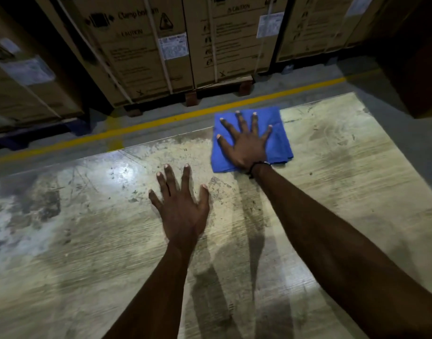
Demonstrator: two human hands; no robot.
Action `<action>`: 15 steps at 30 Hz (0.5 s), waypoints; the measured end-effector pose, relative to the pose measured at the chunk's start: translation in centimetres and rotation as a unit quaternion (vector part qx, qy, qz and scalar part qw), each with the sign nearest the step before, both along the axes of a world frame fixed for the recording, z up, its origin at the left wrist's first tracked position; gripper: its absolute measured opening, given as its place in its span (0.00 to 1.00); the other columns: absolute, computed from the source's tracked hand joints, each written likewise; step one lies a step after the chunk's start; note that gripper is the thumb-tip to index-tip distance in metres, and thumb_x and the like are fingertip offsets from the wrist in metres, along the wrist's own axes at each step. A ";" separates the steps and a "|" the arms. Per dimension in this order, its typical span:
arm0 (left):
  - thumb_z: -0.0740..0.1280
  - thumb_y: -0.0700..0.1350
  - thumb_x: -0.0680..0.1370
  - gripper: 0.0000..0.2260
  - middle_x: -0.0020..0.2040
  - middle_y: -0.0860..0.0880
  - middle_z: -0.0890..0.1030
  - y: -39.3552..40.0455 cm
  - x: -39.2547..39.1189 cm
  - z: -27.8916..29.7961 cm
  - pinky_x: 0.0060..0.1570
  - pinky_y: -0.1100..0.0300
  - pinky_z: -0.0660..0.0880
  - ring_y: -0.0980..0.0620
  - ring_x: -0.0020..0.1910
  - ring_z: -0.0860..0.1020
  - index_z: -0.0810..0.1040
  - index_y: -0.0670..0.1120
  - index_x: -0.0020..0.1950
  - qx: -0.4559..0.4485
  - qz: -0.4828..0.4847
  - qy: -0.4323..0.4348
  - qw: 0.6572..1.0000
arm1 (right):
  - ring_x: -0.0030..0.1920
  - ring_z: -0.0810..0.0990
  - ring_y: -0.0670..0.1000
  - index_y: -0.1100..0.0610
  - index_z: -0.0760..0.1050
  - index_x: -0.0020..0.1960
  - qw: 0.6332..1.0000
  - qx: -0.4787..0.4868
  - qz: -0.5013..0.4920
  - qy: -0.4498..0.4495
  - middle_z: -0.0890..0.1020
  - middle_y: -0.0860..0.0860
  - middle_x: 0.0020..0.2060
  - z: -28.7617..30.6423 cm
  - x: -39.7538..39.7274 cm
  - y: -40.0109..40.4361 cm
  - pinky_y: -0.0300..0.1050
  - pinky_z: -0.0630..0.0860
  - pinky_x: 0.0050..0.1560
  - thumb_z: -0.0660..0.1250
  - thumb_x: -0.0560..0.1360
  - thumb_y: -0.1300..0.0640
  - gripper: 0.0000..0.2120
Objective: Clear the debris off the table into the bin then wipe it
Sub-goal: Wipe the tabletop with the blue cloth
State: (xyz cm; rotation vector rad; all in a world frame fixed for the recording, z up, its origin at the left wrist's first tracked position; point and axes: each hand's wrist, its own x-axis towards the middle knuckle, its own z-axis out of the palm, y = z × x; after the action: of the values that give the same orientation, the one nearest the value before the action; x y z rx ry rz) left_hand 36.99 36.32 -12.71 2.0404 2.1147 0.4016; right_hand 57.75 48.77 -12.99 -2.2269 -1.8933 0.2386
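Hands: two, both lying flat with fingers straight and spread, well apart from each other.
Right hand [246, 145]: pressing palm-down on the cloth, fingers splayed, nothing curled round it; a dark band is sitting at the wrist.
Left hand [181, 206]: resting palm-down on the bare table, holding nothing.
Cloth [281, 140]: one, blue, soft and folded into a rough square, lying at the far edge of the table under the right hand.
Table [332, 167]: one, a pale worn top with a faint wood-like grain, showing stains, dark blotches, scattered small specks and a bright glare patch on the left side.
Cartons [141, 57]: at least four tall brown cardboard boxes are standing in a row beyond the table, each bound with pale straps.
Writing: "CAUTION" is showing on two cartons; one is also reading "Clamp bo…", the rest blurred; warning triangles and an "X" mark low down; small print too blurred to read.
Labels [173, 47]: white paper stickers on the cartons, text unreadable.
Floor line [161, 121]: one yellow painted stripe running across the grey concrete floor between table and cartons.
Pallet blocks [192, 99]: dark reddish blocks are sitting under the cartons.
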 end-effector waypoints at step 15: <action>0.52 0.66 0.82 0.31 0.87 0.45 0.49 0.0 0.1 0.6 0.79 0.32 0.48 0.42 0.85 0.48 0.56 0.58 0.85 -0.003 0.008 0.004 1.000 | 0.84 0.47 0.61 0.33 0.58 0.80 1.000 0.004 -0.023 -0.016 0.53 0.45 0.84 0.3 4.9 -1.3 0.80 0.43 0.74 0.51 0.80 0.28 0.30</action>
State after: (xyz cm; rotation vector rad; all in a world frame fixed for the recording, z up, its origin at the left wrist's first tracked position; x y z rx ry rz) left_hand 37.12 36.33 -12.08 2.0263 2.1351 0.3903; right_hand 62.61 47.43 -12.72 -2.2804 -1.8519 0.1896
